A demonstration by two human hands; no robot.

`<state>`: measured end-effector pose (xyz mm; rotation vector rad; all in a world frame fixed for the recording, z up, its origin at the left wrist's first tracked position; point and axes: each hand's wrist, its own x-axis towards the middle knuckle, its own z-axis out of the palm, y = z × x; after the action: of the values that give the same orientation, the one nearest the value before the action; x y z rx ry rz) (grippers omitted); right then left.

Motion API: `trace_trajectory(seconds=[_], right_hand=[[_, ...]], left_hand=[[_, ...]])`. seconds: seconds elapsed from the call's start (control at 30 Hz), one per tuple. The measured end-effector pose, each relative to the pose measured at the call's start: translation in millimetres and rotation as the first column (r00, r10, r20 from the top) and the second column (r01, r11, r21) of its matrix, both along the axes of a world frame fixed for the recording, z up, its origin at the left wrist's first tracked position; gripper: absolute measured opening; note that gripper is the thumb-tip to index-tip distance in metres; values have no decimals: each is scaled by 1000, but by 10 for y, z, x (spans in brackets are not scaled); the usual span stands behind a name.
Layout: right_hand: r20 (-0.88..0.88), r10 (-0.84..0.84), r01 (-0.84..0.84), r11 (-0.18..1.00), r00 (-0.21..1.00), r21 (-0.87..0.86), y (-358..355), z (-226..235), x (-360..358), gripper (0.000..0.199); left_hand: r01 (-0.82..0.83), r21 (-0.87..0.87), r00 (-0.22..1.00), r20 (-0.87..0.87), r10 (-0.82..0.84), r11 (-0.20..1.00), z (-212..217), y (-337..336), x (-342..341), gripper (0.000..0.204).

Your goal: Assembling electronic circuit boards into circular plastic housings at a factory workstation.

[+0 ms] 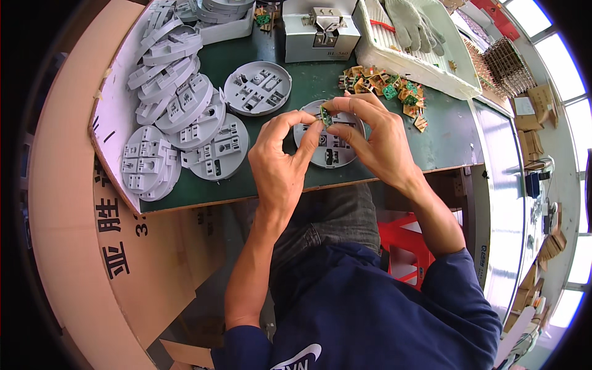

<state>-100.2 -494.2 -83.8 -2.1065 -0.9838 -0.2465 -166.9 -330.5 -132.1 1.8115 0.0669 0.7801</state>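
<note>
Between the fingertips of my left hand (280, 148) and my right hand (377, 132) is a small green circuit board (325, 116). Both hands pinch it, thumb against forefinger, above a round grey plastic housing (339, 148). That housing lies on the green worktable (277, 174) with its moulded slots facing up, partly hidden by my fingers. A second round housing (258, 88) rests just beyond my left hand. Past my right hand lies a loose pile of small circuit boards (390, 91), green and orange-brown.
Overlapping grey housings (191, 105) stand stacked along the left side. At the back are a silver metal box (320, 37) and a white foam tray (459, 79) with grey gloves (410, 24). A cardboard sheet borders the left; a red stool (408, 243) stands below the table.
</note>
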Motion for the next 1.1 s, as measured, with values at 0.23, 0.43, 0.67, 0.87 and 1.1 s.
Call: trace_trajectory(seconds=[0.23,0.43,0.67,0.87,1.1], right_hand=[[52,-65,71,989,997,-129,-106,25,208,30],[67,-17,31,978,998,-206,-90,-73,329,29],[149,41,4,957,988,-291,-44,-10,314,30],[194,77,-11,947,978,-320,-28,-4,342,31],[82,11,3,986,997,-168,-163,-143,313,25]], left_hand=[[11,208,999,-42,-2,978,65,-10,-28,57],[24,502,997,-81,19,864,17,-93,5,94],[63,563,991,-131,14,824,26,-84,-16,96],[55,614,991,-132,33,788,-10,-93,-7,93],[74,624,986,-161,36,778,18,-110,-27,91]])
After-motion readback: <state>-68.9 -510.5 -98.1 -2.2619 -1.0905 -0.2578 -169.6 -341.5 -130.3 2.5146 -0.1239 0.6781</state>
